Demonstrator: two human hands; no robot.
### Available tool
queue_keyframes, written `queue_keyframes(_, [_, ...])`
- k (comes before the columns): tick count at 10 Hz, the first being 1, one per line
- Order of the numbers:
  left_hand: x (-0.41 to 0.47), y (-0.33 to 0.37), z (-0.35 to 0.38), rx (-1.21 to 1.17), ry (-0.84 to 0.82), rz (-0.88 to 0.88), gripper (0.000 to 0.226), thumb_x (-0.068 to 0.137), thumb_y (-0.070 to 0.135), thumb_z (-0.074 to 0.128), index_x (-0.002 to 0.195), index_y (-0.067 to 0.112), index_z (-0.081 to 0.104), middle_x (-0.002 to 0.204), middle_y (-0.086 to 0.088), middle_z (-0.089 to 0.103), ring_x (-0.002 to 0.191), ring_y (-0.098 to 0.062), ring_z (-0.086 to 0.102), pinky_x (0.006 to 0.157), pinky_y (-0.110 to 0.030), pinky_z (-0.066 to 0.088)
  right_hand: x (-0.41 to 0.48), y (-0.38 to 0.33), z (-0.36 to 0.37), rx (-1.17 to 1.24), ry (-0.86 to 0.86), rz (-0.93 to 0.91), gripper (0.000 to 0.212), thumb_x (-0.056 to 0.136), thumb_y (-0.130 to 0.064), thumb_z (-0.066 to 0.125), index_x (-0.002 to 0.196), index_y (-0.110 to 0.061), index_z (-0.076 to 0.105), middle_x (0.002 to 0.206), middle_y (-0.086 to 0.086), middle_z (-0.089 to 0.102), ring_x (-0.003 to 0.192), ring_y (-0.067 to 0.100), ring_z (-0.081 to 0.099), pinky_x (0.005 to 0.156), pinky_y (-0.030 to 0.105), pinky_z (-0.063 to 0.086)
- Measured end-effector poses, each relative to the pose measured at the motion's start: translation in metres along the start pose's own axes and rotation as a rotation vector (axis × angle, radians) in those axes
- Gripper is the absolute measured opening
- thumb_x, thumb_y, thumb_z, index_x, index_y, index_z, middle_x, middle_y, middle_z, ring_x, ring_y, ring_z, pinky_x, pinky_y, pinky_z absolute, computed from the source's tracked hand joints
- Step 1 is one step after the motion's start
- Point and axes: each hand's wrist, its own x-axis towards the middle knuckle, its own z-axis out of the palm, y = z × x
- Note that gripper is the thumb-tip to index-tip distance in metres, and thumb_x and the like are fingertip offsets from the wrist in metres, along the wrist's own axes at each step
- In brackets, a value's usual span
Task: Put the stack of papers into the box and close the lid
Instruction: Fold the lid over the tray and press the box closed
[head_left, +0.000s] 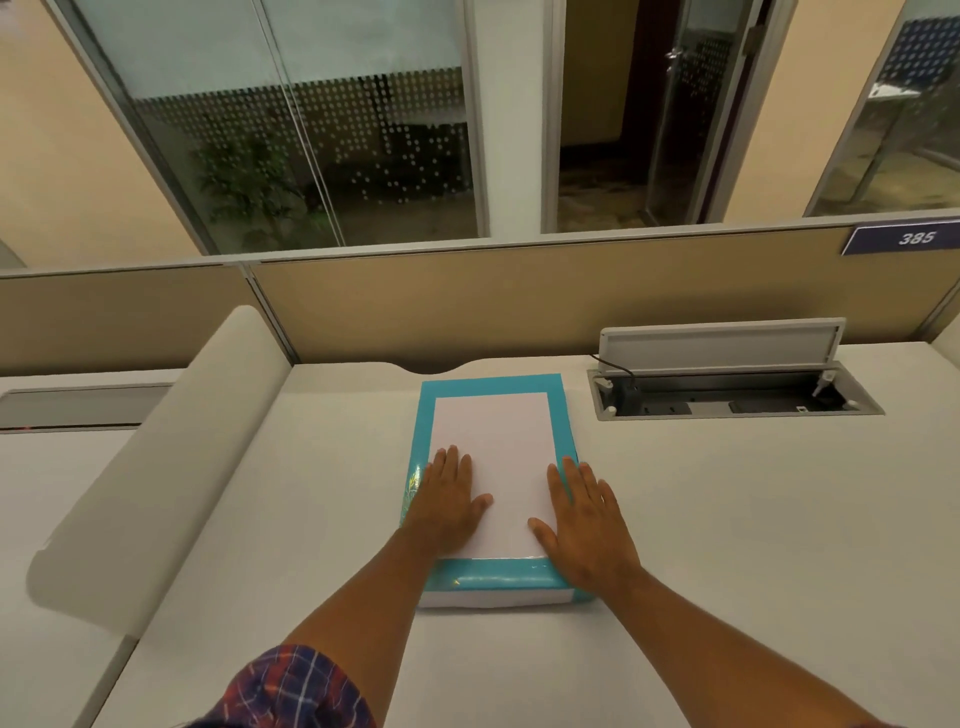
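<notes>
A teal box (491, 385) lies on the white desk in front of me, long side running away from me. A white stack of papers (493, 447) lies on top of it, inside the teal border. My left hand (451, 499) rests flat on the near left part of the papers, fingers spread. My right hand (584, 514) lies flat on the near right edge, partly on the teal border. Neither hand grips anything. I cannot tell whether the teal surface is the lid or the box's rim.
A large roll of white paper (156, 457) lies diagonally at the left. An open cable hatch (732, 400) with its raised flap sits at the back right. A beige partition (519, 306) bounds the desk's far edge.
</notes>
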Motion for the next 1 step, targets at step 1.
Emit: queue_keyframes(1, [-0.0119,0.0135,0.0097,0.002,0.032,0.013,0.079,0.11,0.052,0.027,0.167,0.005,0.0,0.177,-0.016,-0.007,0.164,-0.032,-0.008,0.134,-0.045,-0.003,-0.0074,0.014,-0.0011,0.008,0.007,0.008,0.089,0.098,-0.075,0.015,0.167,-0.025,-0.009,0.179,0.004,-0.012,0.165,0.031,-0.006,0.132,0.048,0.0])
